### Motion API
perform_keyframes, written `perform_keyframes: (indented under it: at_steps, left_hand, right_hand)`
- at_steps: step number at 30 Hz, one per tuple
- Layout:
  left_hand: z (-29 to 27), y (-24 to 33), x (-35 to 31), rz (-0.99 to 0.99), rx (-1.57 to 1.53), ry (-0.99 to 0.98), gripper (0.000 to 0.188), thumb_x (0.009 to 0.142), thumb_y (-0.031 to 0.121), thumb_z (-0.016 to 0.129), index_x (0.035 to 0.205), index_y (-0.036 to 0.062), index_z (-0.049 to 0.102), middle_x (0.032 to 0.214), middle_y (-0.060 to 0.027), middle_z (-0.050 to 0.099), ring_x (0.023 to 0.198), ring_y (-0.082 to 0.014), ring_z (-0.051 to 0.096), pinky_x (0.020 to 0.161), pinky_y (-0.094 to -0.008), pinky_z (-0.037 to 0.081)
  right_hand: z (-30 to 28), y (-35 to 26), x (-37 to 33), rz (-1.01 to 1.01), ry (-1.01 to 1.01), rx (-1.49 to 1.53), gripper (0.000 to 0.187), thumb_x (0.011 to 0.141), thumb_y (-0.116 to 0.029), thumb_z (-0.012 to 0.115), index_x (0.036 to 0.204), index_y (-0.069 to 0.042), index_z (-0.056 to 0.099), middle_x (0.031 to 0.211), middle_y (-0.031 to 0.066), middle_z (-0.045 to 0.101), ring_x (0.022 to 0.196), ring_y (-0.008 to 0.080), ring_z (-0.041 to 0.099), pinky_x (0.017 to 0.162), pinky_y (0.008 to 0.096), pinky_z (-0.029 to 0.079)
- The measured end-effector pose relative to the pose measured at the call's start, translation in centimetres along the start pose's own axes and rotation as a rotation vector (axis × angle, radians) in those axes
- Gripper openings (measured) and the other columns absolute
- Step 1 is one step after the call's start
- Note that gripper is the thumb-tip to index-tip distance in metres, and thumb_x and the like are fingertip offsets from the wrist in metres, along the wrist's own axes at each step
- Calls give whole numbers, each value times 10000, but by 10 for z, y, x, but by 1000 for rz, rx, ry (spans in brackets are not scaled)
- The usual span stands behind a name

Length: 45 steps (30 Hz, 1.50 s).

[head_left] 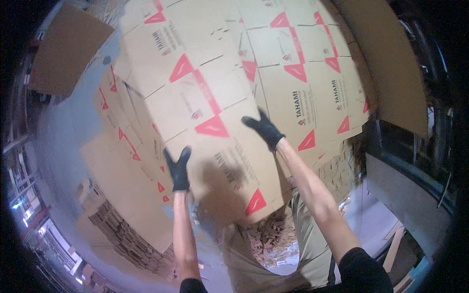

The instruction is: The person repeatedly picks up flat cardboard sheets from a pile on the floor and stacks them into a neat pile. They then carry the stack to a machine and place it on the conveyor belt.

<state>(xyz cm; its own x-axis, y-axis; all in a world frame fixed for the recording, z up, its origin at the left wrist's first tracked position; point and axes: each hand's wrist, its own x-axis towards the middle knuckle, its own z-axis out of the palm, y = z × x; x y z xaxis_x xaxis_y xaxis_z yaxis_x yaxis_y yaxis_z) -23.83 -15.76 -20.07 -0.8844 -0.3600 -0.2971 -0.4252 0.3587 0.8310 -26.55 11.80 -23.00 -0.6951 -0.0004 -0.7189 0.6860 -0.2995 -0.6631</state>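
Observation:
A long flat cardboard sheet (229,151), printed with red shapes and dark lettering, stretches away in front of me. My left hand (178,168), in a black glove, grips its left edge, the thumb lying on the upper face. At the right edge my right hand (264,130), gloved too, has its thumb on top and its other fingers by the rim. The fingers beneath the sheet are hidden. Similar printed sheets (320,105) lie to the right, partly beneath the held one. More printed cardboard (129,129) shows on the left.
A plain cardboard stack (129,190) stands left, with layered edges (122,234) toward me. Cardboard scraps (273,237) litter the floor between my legs. Brown panels rise at the upper left (73,49) and right (393,73). A grey machine panel (403,195) borders the right side.

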Motion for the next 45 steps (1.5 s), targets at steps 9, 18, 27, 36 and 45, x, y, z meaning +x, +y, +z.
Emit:
perform_keyframes:
  at_steps: [9,18,27,36,45]
  left_hand:
    - [30,37,-66,-190,-546,-57,662,860,138,539,1400,39,169,1246,-101,436,1087,-189,458,942,-332,384]
    - [267,10,-46,139,170,-86,781,676,375,752,1257,-4,393,1279,-199,408,1232,-307,341,1025,-414,255]
    - [213,-11,32,-31,554,105,733,828,546,489,1311,12,353,1316,-232,361,1229,-358,336,1015,-425,267]
    - [153,8,98,-143,494,-153,587,807,508,539,1114,7,549,1027,-216,578,1002,-352,526,891,-399,394]
    - [134,-36,82,-403,-214,-600,467,948,272,411,1323,-1,354,1362,-87,382,1248,-158,365,1072,-288,242]
  right_hand:
    - [-29,-131,-130,-368,134,-796,864,668,-506,686,1254,59,398,1199,252,501,1130,354,480,962,361,365]
    - [-269,-54,9,-189,438,-352,647,736,-258,707,1247,26,429,1166,138,531,1065,210,503,930,320,386]
    - [-288,-27,13,-337,367,-361,387,781,-221,660,1060,13,532,996,101,578,905,187,529,816,313,419]
    - [-266,-1,10,-470,569,-586,502,742,-213,716,1113,7,459,1055,105,503,988,187,478,873,284,391]
    - [-202,-1,6,-135,382,-131,583,803,-299,661,1222,-1,385,1091,116,535,996,185,498,883,304,400]
